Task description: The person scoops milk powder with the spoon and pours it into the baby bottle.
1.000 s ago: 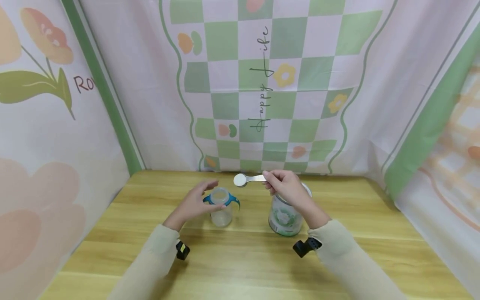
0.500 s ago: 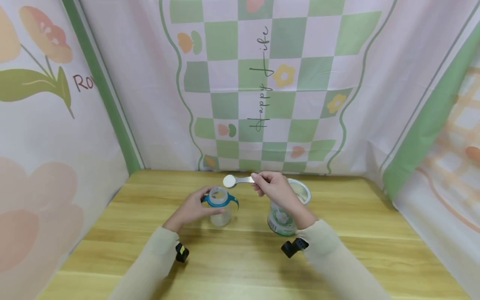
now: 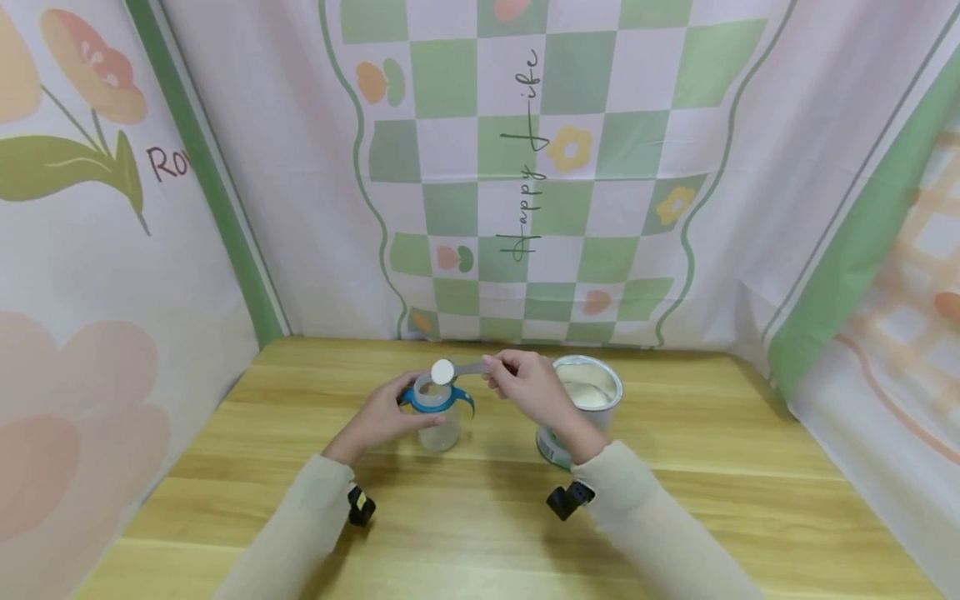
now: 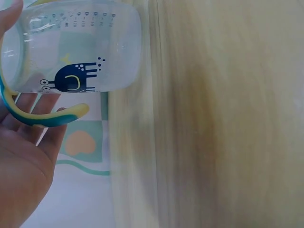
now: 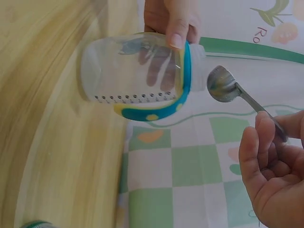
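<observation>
A clear baby bottle [image 3: 440, 435] with a blue two-handled ring stands uncapped on the wooden table. My left hand [image 3: 381, 419] grips it at the ring, thumb in front and fingers behind, as the right wrist view also shows. Printed measure marks and a dark cartoon animal decorate the bottle's side [image 4: 85, 57]. My right hand [image 3: 528, 387] pinches the handle of a metal measuring spoon [image 5: 222, 85]. Its bowl, heaped with white powder in the head view, is level and right over the bottle's mouth. Behind my right wrist stands an open tin [image 3: 617, 392] of pale powder, partly hidden.
The wooden table [image 3: 480, 517] reaches back to a hanging cloth [image 3: 510, 208] with green and white checks. Printed curtains [image 3: 210, 208] close in the left and right sides. A black wrist camera [image 3: 362, 506] sits on each sleeve.
My right hand has carried the filled spoon leftward and slightly down, from beside the bottle to over its mouth. My left hand has closed onto the bottle. More of the tin's inside shows.
</observation>
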Demonstrator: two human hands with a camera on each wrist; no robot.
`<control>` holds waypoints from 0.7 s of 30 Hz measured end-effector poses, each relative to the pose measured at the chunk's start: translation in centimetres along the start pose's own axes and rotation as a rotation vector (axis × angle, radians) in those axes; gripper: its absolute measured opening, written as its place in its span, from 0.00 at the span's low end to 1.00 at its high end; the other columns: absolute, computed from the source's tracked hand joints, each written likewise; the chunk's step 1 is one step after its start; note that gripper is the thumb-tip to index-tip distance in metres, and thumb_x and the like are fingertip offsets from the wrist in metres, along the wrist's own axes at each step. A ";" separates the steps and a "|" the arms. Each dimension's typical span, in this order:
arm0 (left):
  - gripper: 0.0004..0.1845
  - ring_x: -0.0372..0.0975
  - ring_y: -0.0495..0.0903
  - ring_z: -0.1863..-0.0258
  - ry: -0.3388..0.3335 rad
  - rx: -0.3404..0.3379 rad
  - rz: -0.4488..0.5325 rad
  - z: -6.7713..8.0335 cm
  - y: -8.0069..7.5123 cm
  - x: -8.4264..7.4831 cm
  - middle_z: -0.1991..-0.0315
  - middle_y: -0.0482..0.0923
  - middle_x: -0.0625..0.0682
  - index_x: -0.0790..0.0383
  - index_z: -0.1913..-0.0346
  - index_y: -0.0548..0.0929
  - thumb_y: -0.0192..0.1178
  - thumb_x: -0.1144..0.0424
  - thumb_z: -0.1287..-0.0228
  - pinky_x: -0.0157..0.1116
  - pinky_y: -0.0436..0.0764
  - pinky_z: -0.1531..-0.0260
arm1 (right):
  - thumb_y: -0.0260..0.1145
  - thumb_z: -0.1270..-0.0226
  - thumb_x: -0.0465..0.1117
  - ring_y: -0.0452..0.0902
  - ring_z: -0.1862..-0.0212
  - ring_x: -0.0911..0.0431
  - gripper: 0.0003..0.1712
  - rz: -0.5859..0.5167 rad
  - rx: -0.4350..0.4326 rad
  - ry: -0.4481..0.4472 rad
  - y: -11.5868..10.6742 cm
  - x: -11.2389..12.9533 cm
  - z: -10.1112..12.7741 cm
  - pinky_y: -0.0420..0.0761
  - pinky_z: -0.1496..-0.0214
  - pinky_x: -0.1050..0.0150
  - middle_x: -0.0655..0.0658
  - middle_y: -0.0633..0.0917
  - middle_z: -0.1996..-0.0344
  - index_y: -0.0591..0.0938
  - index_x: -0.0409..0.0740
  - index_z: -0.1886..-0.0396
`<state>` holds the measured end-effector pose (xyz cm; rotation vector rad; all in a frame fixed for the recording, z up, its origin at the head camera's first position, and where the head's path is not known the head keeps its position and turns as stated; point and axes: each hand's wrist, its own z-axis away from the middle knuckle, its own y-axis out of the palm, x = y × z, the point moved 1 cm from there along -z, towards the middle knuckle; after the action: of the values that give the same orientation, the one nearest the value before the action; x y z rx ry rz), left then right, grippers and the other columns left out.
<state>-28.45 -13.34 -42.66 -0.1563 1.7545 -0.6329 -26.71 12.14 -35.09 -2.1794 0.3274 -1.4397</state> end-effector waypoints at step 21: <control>0.45 0.44 0.76 0.40 0.037 -0.022 -0.031 0.1 0.2 0.5 0.39 0.77 0.51 0.56 0.28 0.69 0.79 0.52 0.48 0.48 0.75 0.40 | 0.61 0.23 0.45 0.65 0.83 0.64 0.14 0.218 -0.103 -0.336 2.0 -0.3 -0.1 0.68 0.83 0.67 0.57 0.75 0.81 0.84 0.48 0.70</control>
<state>-28.47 -13.41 -43.17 -0.1878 1.7983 -0.6431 -26.81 10.61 -36.36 -2.3352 0.5070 -0.9402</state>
